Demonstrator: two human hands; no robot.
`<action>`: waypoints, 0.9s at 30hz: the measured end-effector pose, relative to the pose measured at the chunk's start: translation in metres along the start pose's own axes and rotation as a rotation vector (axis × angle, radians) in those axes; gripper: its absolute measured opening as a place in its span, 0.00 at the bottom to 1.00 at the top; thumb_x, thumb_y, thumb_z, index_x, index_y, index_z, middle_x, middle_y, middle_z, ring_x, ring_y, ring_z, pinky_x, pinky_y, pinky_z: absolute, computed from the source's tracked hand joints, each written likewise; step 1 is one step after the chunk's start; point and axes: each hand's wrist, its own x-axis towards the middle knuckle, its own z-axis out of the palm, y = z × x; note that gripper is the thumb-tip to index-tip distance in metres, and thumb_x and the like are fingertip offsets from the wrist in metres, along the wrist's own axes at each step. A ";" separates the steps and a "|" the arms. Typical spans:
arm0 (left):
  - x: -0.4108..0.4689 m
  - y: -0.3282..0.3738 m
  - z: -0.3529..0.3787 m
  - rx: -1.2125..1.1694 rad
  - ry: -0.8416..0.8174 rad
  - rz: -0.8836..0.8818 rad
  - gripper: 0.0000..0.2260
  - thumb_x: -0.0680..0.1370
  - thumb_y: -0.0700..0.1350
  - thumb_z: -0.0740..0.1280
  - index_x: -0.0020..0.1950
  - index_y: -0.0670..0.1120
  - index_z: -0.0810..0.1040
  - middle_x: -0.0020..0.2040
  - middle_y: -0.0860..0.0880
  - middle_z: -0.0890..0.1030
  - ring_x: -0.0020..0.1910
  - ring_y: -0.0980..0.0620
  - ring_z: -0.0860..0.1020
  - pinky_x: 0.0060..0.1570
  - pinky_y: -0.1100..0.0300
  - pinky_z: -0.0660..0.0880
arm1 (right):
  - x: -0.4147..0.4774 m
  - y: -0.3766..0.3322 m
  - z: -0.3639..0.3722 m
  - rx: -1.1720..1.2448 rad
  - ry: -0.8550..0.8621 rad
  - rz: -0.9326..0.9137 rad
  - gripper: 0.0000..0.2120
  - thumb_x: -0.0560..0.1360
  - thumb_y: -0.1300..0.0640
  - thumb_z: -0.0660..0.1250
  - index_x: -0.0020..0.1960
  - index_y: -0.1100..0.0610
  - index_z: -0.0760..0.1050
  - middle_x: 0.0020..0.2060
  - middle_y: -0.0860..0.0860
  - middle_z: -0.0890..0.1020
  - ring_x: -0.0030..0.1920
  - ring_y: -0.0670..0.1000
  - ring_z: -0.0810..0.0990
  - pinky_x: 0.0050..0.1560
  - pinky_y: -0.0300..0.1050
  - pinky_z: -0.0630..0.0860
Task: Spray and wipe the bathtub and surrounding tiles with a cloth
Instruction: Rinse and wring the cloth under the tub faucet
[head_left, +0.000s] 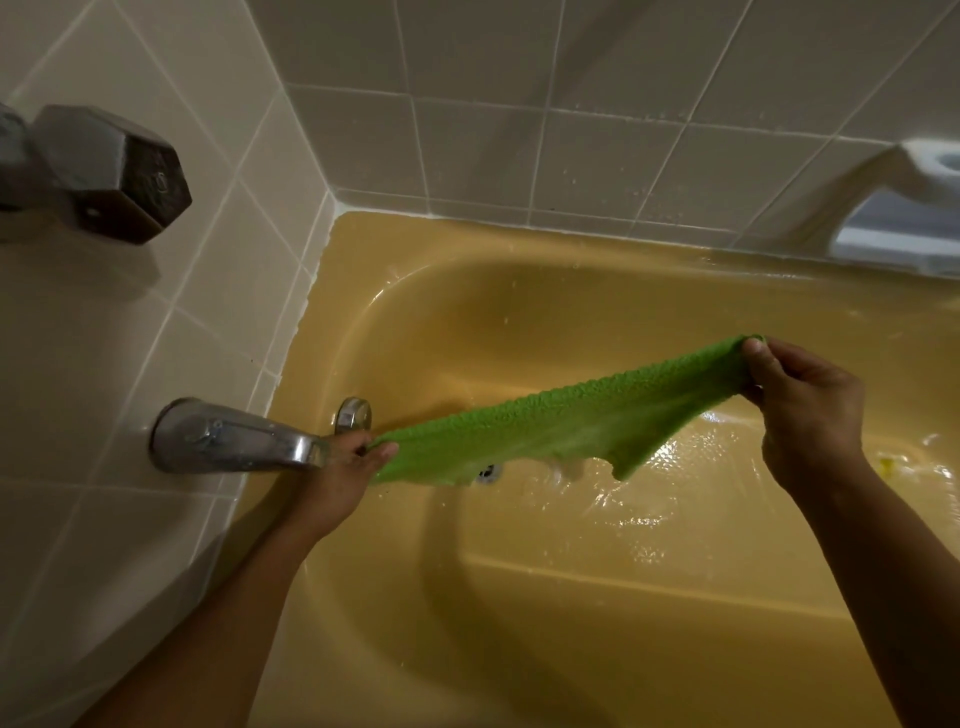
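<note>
Stretching the cloth over the tub

Holding the green cloth (566, 426) out between both hands, I've got it pulled into a long band above the yellow tub (467, 239). It runs from about 8 o'clock up to 3 o'clock across my view, and its lower edge sags in loose folds.

My left hand (343, 478) pinches the low end, thumb on top and fingers under the fabric. That hand sits just beside the tip of the chrome spout (234, 439), at 9 o'clock. I can't tell whether the two touch.

My right hand (800, 410), out at 3 o'clock, grips the high end. Its fingers are curled round a bunched corner, knuckles toward me.

The cloth hangs clear of the tub floor. The drain (488, 472) peeks out right under its lower edge, near centre. A round chrome plate (354, 414) sits on the tub's end wall, just above my left thumb.

The floor under the cloth's right half gleams wet. Droplets speckle the tiles (519, 78) at 12 o'clock.

A dark faceted knob (114, 174) juts from the wall at 10 o'clock. A white soap dish (914, 208) is fixed to the tiles at 2 o'clock.
</note>
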 end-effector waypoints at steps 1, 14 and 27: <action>-0.003 0.000 0.002 -0.002 0.012 -0.011 0.15 0.81 0.42 0.70 0.35 0.40 0.72 0.26 0.56 0.67 0.25 0.59 0.67 0.26 0.68 0.61 | -0.001 0.002 0.000 -0.013 0.001 -0.002 0.27 0.62 0.45 0.75 0.56 0.59 0.82 0.41 0.47 0.87 0.47 0.49 0.84 0.53 0.43 0.83; -0.037 -0.011 0.004 -0.487 0.179 -0.268 0.06 0.82 0.38 0.67 0.53 0.39 0.83 0.53 0.37 0.85 0.53 0.40 0.83 0.37 0.63 0.81 | -0.034 0.052 0.052 -0.222 -0.208 0.070 0.08 0.71 0.54 0.76 0.49 0.55 0.86 0.42 0.57 0.87 0.47 0.64 0.86 0.56 0.65 0.81; -0.071 0.001 -0.027 -0.769 0.463 -0.424 0.07 0.82 0.39 0.68 0.57 0.39 0.82 0.55 0.38 0.83 0.49 0.45 0.80 0.39 0.60 0.79 | -0.151 0.119 0.227 -0.415 -0.652 0.264 0.06 0.75 0.60 0.74 0.51 0.54 0.87 0.45 0.49 0.88 0.45 0.49 0.86 0.52 0.47 0.84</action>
